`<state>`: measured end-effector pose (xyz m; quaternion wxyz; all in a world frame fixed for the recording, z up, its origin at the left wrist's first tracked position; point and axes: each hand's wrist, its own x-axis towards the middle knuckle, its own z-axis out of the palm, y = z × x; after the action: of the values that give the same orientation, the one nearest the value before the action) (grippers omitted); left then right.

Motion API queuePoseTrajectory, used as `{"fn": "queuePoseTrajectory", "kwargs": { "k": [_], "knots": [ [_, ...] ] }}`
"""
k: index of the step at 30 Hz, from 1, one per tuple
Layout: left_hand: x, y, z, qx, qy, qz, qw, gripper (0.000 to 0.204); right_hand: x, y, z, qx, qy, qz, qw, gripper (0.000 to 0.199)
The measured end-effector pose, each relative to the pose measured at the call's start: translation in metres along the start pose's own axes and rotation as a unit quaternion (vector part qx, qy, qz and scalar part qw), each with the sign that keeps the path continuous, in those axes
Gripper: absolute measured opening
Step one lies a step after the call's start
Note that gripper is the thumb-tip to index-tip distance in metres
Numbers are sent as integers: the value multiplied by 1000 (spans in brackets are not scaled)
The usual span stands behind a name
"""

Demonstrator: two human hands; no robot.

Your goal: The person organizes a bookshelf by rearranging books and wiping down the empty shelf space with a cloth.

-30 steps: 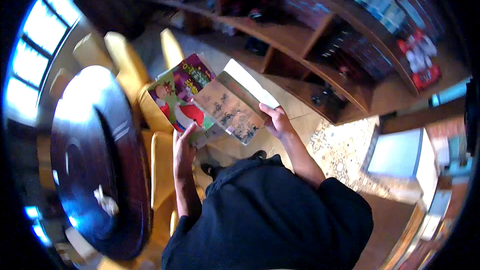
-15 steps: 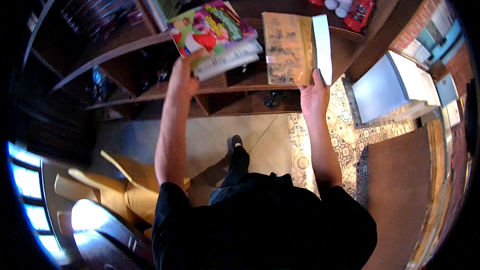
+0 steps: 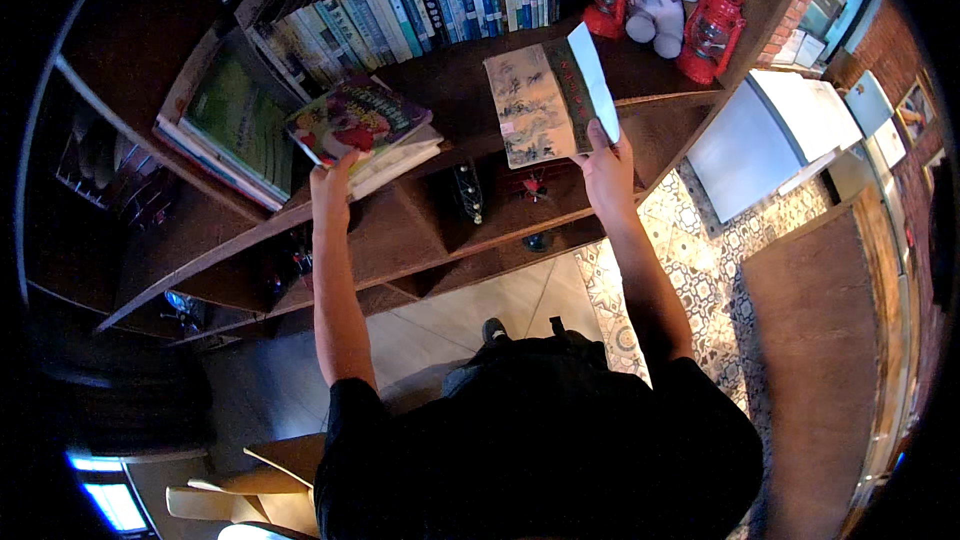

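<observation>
Left of centre, the left hand (image 3: 334, 183) pinches purple-covered paper books (image 3: 368, 118); at upper centre, the right hand (image 3: 608, 166) pinches a tan-and-green paper book (image 3: 530, 110), neither yet let go before the brown wooden shelf (image 3: 380, 240).

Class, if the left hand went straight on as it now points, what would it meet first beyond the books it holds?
Likely the row of upright books, behind the held books in the left hand. Depth is unclear, so the shelf might come first.
</observation>
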<state>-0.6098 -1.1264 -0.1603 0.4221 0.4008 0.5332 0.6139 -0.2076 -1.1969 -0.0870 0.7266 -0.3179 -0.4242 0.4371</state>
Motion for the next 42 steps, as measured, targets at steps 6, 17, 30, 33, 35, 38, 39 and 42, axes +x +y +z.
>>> {"fn": "queuePoseTrajectory", "kwargs": {
  "k": [6,17,30,33,35,38,39,42],
  "knots": [
    [-6,33,96,501,355,387,688,52,102,61,-56,27,4,53,998,40],
    [-23,15,314,427,-214,454,752,55,133,60,-84,-96,-19,106,990,51],
    [-38,10,329,116,16,192,974,32,139,46,-64,-564,-73,-209,796,49],
    [-41,5,338,-68,127,160,977,35,132,38,-45,-623,-131,-89,766,50],
    [-47,11,344,-180,159,122,963,36,132,39,-41,-640,-184,-46,745,61],
    [-47,1,333,-14,124,165,978,32,133,50,-46,-641,-208,-110,731,63],
    [-48,3,330,56,75,170,981,30,135,53,-51,-618,-215,-124,746,60],
    [-38,4,328,260,-1,346,902,18,151,58,-74,-507,-253,-123,815,52]
  ]
}}
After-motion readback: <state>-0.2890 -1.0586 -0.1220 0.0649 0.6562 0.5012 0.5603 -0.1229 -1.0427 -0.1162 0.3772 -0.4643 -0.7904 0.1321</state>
